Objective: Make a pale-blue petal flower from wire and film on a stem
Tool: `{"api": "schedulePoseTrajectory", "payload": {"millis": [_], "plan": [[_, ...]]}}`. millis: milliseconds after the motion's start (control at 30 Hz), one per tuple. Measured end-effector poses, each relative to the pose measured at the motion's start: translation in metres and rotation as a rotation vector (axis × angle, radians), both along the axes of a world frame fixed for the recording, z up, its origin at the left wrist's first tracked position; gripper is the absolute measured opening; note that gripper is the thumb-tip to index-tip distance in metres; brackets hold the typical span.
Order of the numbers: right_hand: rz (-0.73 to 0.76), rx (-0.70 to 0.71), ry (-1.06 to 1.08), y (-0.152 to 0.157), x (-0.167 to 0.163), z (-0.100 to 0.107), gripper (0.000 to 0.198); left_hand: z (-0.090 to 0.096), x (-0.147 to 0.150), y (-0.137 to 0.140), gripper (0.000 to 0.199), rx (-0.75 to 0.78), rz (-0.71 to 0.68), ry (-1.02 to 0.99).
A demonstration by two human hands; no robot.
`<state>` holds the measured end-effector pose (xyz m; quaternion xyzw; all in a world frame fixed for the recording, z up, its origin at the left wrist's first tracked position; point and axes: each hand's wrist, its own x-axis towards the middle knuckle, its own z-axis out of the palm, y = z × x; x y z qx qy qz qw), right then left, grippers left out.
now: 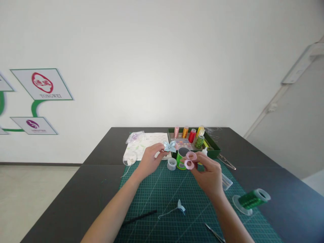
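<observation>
My left hand [151,158] pinches a pale blue flower [170,146] between thumb and fingertips, raised above the mat. Held in my right hand [209,172] is a pair of scissors [190,160]; its pink finger loops point left, and the blades are hidden by my fingers. A green can [181,156] and a clear tape roll [171,164] stand just behind, between the two hands. Below, a second pale blue flower piece on a thin stem [180,207] lies on the green cutting mat [162,195].
A dark green tray [215,153] at the back holds several coloured thread spools. Right of my arm, a green thread spool [253,199] leans on its round base. Tweezers [214,233] and a black stick [140,217] lie in front. White paper [149,140] lies back left.
</observation>
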<state>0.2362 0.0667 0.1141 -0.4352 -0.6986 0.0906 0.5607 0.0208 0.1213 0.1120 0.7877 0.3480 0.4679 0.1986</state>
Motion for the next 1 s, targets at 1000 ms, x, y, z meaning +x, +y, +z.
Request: {"api": "schedulePoseTrajectory", "payload": {"millis": [1000], "plan": [[0.066,-0.531,0.247,0.007,0.038,0.004,0.052,-0.08,-0.006,-0.012,0.02,-0.466,0.215,0.901]]}}
